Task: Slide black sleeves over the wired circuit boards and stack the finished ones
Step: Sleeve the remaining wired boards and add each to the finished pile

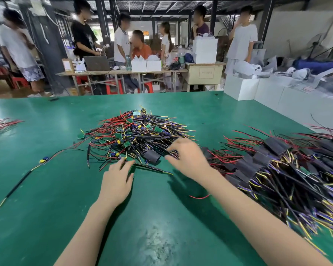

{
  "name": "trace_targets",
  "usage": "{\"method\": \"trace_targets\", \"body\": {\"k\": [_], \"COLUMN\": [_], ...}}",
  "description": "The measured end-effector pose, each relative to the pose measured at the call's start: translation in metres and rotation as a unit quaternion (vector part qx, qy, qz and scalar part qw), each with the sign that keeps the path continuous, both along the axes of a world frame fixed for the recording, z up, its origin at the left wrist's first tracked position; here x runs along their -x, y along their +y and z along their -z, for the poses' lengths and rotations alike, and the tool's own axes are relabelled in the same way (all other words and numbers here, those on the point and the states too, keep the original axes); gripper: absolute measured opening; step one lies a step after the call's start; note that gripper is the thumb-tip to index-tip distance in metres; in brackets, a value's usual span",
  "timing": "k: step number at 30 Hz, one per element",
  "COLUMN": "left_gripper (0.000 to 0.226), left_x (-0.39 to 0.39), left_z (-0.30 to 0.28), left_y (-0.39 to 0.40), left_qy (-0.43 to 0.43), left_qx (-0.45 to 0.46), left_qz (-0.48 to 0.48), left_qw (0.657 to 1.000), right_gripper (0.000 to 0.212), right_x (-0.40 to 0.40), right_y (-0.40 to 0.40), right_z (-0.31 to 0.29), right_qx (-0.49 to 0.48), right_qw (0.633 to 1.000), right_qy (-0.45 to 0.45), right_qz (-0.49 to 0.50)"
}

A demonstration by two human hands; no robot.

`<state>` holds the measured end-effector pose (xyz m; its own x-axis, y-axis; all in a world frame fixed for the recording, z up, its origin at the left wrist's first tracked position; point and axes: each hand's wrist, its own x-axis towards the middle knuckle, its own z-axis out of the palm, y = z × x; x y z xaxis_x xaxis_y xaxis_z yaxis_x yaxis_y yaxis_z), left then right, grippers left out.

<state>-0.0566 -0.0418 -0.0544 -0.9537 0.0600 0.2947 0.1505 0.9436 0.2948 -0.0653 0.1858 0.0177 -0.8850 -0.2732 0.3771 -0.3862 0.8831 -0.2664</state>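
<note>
A tangled pile of bare green circuit boards with red, black and yellow wires (pixel 136 131) lies in the middle of the green table (pixel 46 189). One black sleeve (pixel 151 157) sits at the pile's near edge. My left hand (pixel 116 181) reaches toward a board at that edge, fingers stretched out and touching it. My right hand (pixel 186 158) hovers just right of the sleeve with fingers and thumb loosely curved, holding nothing that I can see. A large stack of sleeved boards (pixel 277 166) spreads across the right side.
A single wired board (pixel 43 160) lies apart at the left, its black cable running toward me. More wires (pixel 2 122) show at the far left edge. A loose red wire (pixel 199 197) lies under my right forearm. Several people stand at tables beyond; white boxes (pixel 258 89) line the right.
</note>
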Motion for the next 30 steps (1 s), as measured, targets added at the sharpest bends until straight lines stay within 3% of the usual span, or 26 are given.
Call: {"method": "trace_targets", "body": {"k": [6,12,15,19,24,30], "left_gripper": [0.024,0.004,0.006,0.007,0.009,0.009], "left_x": [-0.001,-0.004,-0.006,-0.011,-0.020,-0.023], "left_z": [-0.004,-0.013,-0.017,-0.022,-0.029,-0.037], "left_y": [-0.006,-0.005,-0.004,-0.002,-0.011,-0.020], "left_qy": [0.053,0.071,0.060,-0.027,-0.058,-0.069], "left_qx": [0.051,0.061,0.032,-0.041,-0.024,-0.139], "left_qz": [0.031,0.101,0.149,0.180,0.180,0.129], "left_qw": [0.997,0.991,0.986,0.982,0.982,0.979], "right_gripper": [0.034,0.025,0.025,0.029,0.041,0.033], "right_x": [0.044,0.052,0.053,0.053,0.055,0.058], "right_y": [-0.048,-0.046,-0.027,-0.012,-0.022,-0.028], "right_z": [0.024,0.028,0.027,0.027,0.027,0.024], "right_qx": [-0.116,-0.075,-0.047,0.000,-0.040,-0.033], "right_qw": [0.991,0.995,0.995,0.991,0.989,0.987], "right_qy": [-0.060,-0.066,-0.090,-0.120,-0.116,-0.138], "right_qz": [0.008,0.027,0.004,-0.051,-0.086,-0.071]}}
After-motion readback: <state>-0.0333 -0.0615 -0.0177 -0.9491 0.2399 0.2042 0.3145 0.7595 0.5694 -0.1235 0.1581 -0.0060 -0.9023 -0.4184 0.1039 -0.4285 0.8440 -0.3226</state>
